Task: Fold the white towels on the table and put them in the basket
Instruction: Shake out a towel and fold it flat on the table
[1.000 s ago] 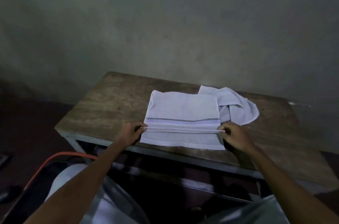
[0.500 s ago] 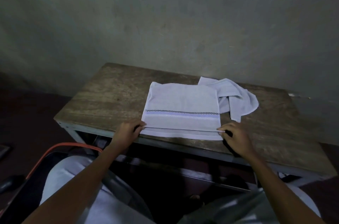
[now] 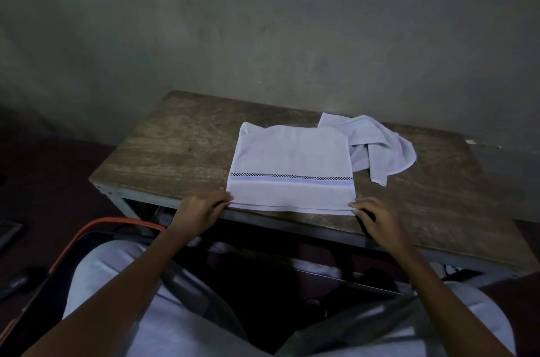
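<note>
Worn wooden table [image 3: 181, 146] stands against a bare grey wall [image 3: 263, 20], dim room. The folded towel [image 3: 289, 158] lies at its near edge; left hand [image 3: 198, 215] pinches near-left corner & right hand [image 3: 377, 218] near-right one. The crumpled towel [image 3: 380, 143] touches it, far right.

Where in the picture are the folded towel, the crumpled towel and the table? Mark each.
folded towel [image 3: 289, 155], head view, plain face above the checked stripe.
crumpled towel [image 3: 390, 149], head view, middle of the bunched cloth.
table [image 3: 181, 152], head view, bare wooden top, left part.
</note>
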A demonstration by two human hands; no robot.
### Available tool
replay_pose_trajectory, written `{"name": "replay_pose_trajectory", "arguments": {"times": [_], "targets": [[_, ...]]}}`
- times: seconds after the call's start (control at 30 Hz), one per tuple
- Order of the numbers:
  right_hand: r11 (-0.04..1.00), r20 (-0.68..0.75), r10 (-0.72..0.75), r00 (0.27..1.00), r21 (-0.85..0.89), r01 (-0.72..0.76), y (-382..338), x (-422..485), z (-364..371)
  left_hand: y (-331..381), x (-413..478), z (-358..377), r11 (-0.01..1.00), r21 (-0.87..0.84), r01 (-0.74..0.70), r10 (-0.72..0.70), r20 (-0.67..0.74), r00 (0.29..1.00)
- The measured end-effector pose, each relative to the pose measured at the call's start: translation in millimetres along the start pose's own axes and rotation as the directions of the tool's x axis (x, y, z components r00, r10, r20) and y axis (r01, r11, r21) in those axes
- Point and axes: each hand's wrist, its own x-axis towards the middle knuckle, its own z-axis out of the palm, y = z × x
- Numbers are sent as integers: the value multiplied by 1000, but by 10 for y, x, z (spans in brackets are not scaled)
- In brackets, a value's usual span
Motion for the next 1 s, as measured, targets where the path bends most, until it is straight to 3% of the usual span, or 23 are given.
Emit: {"name": "replay_pose_trajectory", "arguments": {"times": [0.1,0.27,0.43,0.63,0.7,0.87,0.93,1.0], "targets": [[985,48,-96,994,-138,102,82,-43,13,-34,-28,-11,997,32,-75,74,39,996],[968,102,-116,988,-212,136,103,-16,-19,-103,4,-79,989,63,-131,121,133,984],[880,367,-152,918,-373,295,70,182,-89,-75,136,-174,950,198,-240,209,167,964],[931,267,-87,960,-320,174,195,140,60,-59,99,-206,916,281,-287,217,257,942],[902,307,-165,937,-338,270,195,114,-4,16,86,-278,909,276,-312,251,235,939],[942,349,-58,935,-293,167,-226,2,-263,128,7,-475,944,152,-293,252,245,936],[968,284,-73,956,-211,137,-366,45,-435,229,83,-636,966,107,-235,207,220,953],[952,273,-152,950,-218,215,-514,129,-615,322,249,-825,976,45,-211,196,222,955]]}}
